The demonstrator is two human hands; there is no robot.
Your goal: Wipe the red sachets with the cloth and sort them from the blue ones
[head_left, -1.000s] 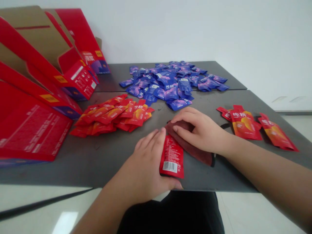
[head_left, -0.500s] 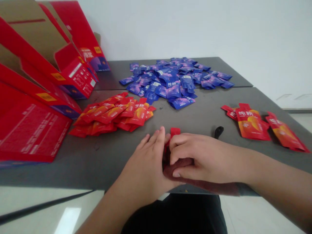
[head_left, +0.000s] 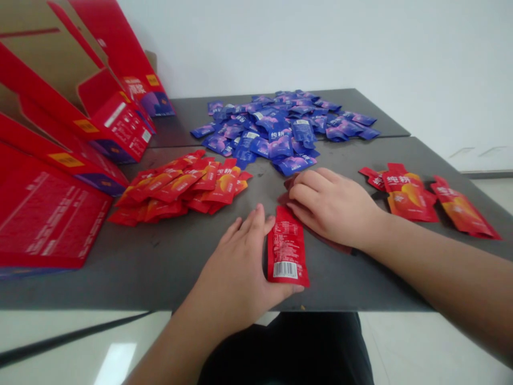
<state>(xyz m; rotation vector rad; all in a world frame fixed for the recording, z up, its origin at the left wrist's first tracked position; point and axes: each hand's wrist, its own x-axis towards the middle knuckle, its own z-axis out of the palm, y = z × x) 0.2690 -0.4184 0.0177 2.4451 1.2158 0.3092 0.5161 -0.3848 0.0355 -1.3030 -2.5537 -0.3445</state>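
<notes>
A red pouch [head_left: 287,248] lies back side up near the table's front edge, its printed text and barcode showing. My left hand [head_left: 240,267] rests along its left side with fingers stretched out, the thumb touching the lower edge. My right hand [head_left: 334,206] is closed on a dark reddish-brown cloth [head_left: 331,243], just above and to the right of the pouch. Most of the cloth is hidden under that hand.
Red-orange pouches [head_left: 186,184] form a pile at left; several more pouches [head_left: 409,195] lie at right. Purple pouches [head_left: 276,128] are heaped at the back of the grey table [head_left: 160,267]. Open red cartons [head_left: 52,208] stand along the left.
My right hand has moved away from me with the cloth, uncovering the red pouch. My left hand stays nearly in place. The view has shifted slightly.
</notes>
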